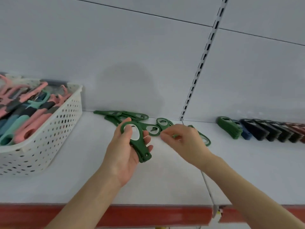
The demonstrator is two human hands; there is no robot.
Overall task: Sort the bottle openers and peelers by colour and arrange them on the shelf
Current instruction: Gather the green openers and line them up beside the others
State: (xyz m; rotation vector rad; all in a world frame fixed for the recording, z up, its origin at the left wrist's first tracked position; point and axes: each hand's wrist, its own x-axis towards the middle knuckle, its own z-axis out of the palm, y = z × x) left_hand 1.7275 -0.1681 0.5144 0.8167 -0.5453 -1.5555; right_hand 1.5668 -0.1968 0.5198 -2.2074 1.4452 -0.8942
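Head view: one view, both hands over the shelf point(165, 179).
Left hand point(123, 149): a stack of green openers point(137, 142) is gripped above the shelf.
Right hand point(184, 142): one green opener point(206, 140), lying on the shelf, is pinched.
Loose green openers point(122, 115): scattered by the back wall.
Basket point(66, 116): set at the left.

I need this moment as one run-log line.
left hand: holds green opener stack | right hand: pinches loose green opener | basket: on shelf
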